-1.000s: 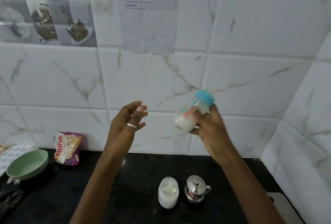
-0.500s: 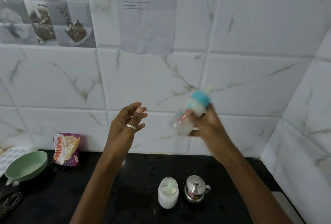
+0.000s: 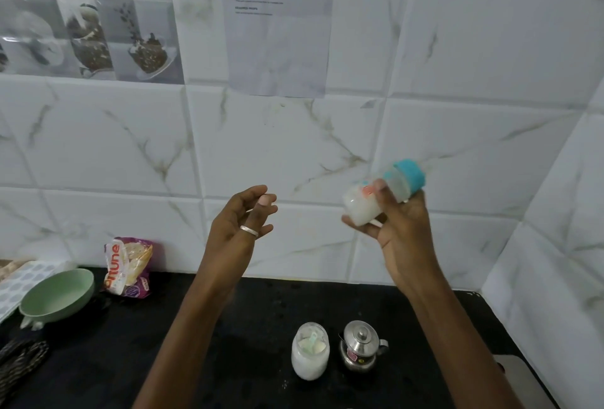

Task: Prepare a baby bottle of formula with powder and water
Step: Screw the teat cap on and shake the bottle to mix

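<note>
Black stone desk (image 3: pixel 130 359), nearest: clear glass jar of white powder (image 3: pixel 310 359) with a pale green scoop inside; small lidded steel pot (image 3: pixel 359 348) just right of it, not touching.

Left hand (image 3: pixel 240 229) raised above the desk, fingers loosely curled with a narrow gap to the thumb, holding nothing.

Right hand (image 3: pixel 402 232) raised near the wall, fingers (image 3: pixel 384 193) and thumb wrapped round a clear plastic baby bottle (image 3: pixel 366 209) with a blue cap. The bottle is tilted, cap up-right, milky white liquid in the lower-left end.

Bottle label blurred, teat hard to make out. Far left: green bowl (image 3: pixel 57 296), snack packet (image 3: pixel 129 266) by the tiles. Text on the wall sheet (image 3: pixel 281 49) unreadable.

Versus half a second ago: bottle further right and sharper; left hand in the same pose.
</note>
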`<state>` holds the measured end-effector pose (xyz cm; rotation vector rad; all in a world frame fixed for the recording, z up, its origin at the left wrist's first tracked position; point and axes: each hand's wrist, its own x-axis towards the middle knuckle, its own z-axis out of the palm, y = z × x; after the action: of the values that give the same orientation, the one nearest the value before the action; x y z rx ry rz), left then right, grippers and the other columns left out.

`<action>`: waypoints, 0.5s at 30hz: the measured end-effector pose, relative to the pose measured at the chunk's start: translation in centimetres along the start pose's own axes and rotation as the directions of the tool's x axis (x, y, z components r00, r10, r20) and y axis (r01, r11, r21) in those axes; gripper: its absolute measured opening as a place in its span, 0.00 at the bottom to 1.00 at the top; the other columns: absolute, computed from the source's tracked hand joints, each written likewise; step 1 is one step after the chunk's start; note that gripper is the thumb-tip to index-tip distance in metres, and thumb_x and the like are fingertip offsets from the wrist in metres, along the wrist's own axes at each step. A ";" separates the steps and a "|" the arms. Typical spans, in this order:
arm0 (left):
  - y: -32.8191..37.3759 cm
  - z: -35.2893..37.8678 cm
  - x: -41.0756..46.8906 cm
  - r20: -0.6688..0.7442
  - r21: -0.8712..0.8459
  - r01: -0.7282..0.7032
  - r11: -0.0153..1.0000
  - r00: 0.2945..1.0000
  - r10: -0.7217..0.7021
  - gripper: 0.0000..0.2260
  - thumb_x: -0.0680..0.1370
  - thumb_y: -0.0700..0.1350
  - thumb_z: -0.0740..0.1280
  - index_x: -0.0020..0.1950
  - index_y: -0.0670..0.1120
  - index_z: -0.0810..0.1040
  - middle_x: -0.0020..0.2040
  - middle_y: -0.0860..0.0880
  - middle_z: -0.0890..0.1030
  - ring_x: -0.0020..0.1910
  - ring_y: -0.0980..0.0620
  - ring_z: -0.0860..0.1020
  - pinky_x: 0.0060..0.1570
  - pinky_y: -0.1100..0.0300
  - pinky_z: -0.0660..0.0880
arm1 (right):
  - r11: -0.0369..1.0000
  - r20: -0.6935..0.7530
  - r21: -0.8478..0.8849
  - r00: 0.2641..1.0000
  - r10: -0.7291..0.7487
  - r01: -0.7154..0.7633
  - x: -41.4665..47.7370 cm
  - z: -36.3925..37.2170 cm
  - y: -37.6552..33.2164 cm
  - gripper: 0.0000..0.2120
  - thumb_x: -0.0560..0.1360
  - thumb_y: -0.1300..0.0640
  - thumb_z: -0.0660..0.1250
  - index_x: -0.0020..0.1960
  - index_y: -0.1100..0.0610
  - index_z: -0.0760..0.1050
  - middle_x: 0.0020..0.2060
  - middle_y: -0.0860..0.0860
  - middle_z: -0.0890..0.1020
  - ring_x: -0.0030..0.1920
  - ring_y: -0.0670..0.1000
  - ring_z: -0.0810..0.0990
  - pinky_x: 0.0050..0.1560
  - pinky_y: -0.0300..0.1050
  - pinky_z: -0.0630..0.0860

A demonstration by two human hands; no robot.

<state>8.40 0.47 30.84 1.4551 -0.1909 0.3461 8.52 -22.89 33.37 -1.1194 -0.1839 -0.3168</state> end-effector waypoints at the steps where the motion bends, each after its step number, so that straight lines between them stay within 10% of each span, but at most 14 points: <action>1: 0.0 -0.1 0.0 -0.003 -0.002 0.003 1.000 1.000 -0.003 0.20 0.77 0.59 0.67 0.66 0.53 0.79 0.58 0.58 0.86 0.60 0.56 0.84 0.53 0.61 0.82 | 0.999 -0.010 -0.031 1.000 -0.008 0.008 0.0 0.1 0.1 0.34 0.68 0.47 0.80 0.66 0.54 0.67 0.61 0.60 0.80 0.60 0.60 0.83 0.48 0.61 0.84; 5: 0.0 -0.1 0.0 -0.002 -0.003 -0.001 1.000 1.000 0.001 0.20 0.78 0.59 0.67 0.67 0.52 0.79 0.58 0.58 0.86 0.60 0.57 0.84 0.52 0.62 0.82 | 0.945 0.197 -0.325 0.974 0.117 -0.048 -1.3 0.6 1.3 0.30 0.68 0.46 0.79 0.65 0.46 0.70 0.57 0.53 0.82 0.57 0.52 0.85 0.45 0.49 0.84; 9: -0.1 0.0 -0.1 0.004 -0.002 0.007 1.000 1.000 -0.007 0.20 0.77 0.60 0.67 0.66 0.54 0.79 0.58 0.58 0.86 0.60 0.56 0.84 0.55 0.59 0.82 | 0.999 0.047 -0.034 0.999 0.016 -0.014 -0.5 0.4 0.3 0.32 0.70 0.46 0.77 0.68 0.54 0.68 0.58 0.56 0.82 0.59 0.57 0.85 0.49 0.60 0.84; 15: -0.1 0.0 0.0 -0.002 -0.010 0.010 1.000 1.000 -0.010 0.21 0.78 0.59 0.67 0.67 0.52 0.79 0.58 0.57 0.86 0.61 0.56 0.84 0.55 0.58 0.82 | 0.972 0.223 -0.237 0.973 0.062 -0.008 -1.0 1.1 0.4 0.29 0.69 0.43 0.77 0.66 0.47 0.71 0.54 0.48 0.85 0.57 0.53 0.86 0.46 0.52 0.85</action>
<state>8.40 0.45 30.76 1.4453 -0.1829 0.3381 7.73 -21.54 33.20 -1.3926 -0.3373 -0.1791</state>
